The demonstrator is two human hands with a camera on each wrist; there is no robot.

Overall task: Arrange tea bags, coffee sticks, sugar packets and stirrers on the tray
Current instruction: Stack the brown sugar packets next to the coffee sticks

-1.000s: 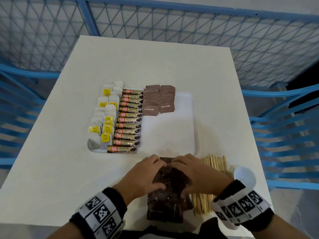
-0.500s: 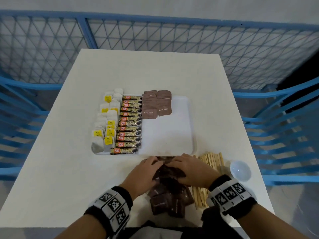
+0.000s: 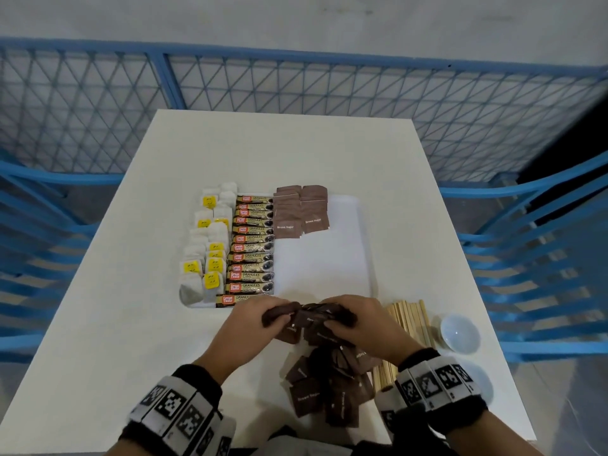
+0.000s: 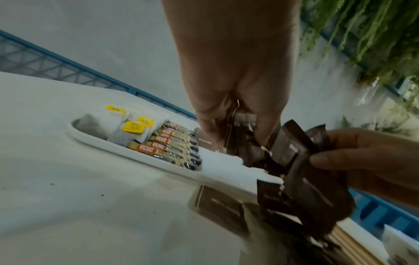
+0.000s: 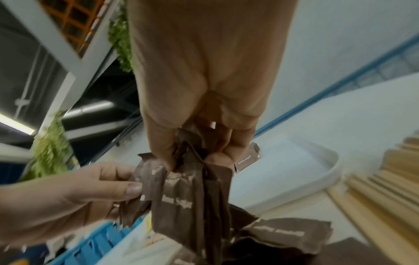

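— Both hands have lifted a bunch of sugar packets point(image 3: 309, 319) clear of the loose pile point(image 3: 329, 386) since a second ago, when they were pressed down on it.

— Who holds what?

— Left hand point(image 3: 253, 324) and right hand point(image 3: 358, 324) each pinch part of the bunch, just off the tray's point(image 3: 362, 258) near edge. How many packets, I can't quite tell; the wrist views are blurred.

— Progress?

— Roughly halfway, I'd judge. Tea bags point(image 3: 205, 255) fill the tray's left side, coffee sticks point(image 3: 253, 248) lie in a column beside them, and two short rows of sugar point(image 3: 301, 212) sit at the far edge. The pile remains on the tabletop point(image 3: 131, 307) near the front edge, and the stirrers point(image 3: 411, 320) lie untouched toward the front right corner.
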